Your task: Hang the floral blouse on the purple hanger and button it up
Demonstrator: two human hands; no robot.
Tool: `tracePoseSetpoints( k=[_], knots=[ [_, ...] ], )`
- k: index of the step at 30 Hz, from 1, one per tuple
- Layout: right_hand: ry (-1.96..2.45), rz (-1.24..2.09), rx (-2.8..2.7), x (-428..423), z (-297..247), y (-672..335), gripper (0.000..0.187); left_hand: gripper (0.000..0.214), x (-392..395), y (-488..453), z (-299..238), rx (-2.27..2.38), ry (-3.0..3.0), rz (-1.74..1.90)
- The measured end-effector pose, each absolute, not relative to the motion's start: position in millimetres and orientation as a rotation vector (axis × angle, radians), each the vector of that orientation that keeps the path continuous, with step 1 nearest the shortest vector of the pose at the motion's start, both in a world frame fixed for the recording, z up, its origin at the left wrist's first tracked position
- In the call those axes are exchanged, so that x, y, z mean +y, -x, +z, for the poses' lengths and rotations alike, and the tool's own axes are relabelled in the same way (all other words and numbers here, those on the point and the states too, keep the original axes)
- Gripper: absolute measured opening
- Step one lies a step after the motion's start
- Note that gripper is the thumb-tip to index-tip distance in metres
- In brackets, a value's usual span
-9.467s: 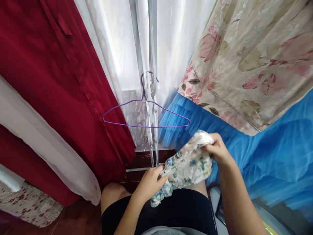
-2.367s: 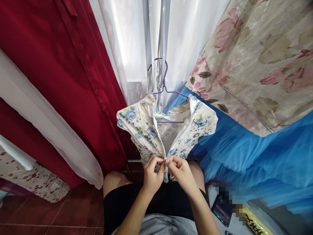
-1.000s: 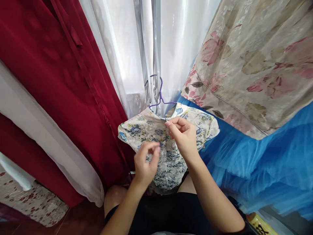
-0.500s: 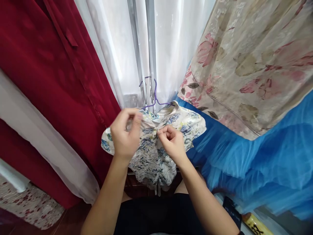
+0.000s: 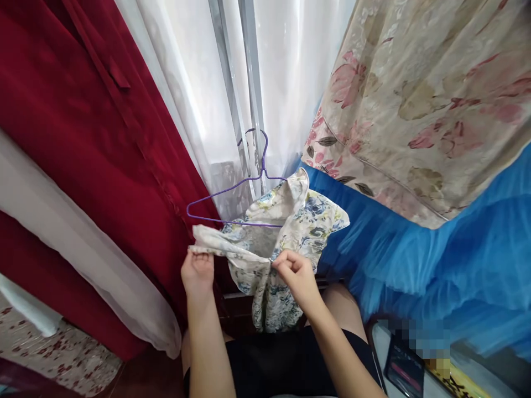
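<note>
Red curtain (image 5: pixel 83 138) fills the left. A pale drape with pink flowers (image 5: pixel 415 110) hangs at the upper right, with blue tulle (image 5: pixel 415 254) bunched below it. A white sheer curtain (image 5: pixel 194 83) covers the far middle, split by metal window bars (image 5: pixel 244 83).

The small floral garment (image 5: pixel 307 221) hangs in the centre, just above your lap. Its right shoulder sits on the purple wire hanger (image 5: pixel 215 194), and its left side is off the wire and pulled out flat to the left. The hanger hooks on the bars, its left arm bare.

Your left hand (image 5: pixel 198 273) is closed, pinching the garment's left edge. Your right hand (image 5: pixel 296 276) is closed too, thumb and fingers nipping the front edge near the middle. The hands are apart, with cloth stretched between them.
</note>
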State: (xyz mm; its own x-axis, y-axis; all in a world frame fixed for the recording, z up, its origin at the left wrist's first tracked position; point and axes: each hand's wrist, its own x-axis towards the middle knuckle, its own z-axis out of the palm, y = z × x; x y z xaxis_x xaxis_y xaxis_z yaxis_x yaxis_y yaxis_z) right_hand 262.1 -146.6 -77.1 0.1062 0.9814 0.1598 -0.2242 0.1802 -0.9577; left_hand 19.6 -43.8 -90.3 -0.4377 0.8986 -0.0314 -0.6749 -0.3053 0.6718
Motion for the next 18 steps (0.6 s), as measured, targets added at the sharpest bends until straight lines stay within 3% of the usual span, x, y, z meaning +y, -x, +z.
tracePoseSetpoints(
  k=[5,13,15,18],
  knots=[
    [1.016,0.919,-0.596,-158,-122,-299,0.02,0.01,-84,-67,-118,0.781,-0.401,1.722],
    [1.024,0.461,-0.421,-165,-139,-325,0.017,0.024,-143,-130,-58,0.691,-1.273,1.481],
    [1.056,0.493,-0.659,-170,-129,-324,0.023,0.024,-155,-143,-51,0.659,-1.45,1.386],
    [1.06,0.829,-1.028,-181,-118,-318,0.047,0.02,-165,-161,-49,0.662,-1.655,1.236]
  ],
)
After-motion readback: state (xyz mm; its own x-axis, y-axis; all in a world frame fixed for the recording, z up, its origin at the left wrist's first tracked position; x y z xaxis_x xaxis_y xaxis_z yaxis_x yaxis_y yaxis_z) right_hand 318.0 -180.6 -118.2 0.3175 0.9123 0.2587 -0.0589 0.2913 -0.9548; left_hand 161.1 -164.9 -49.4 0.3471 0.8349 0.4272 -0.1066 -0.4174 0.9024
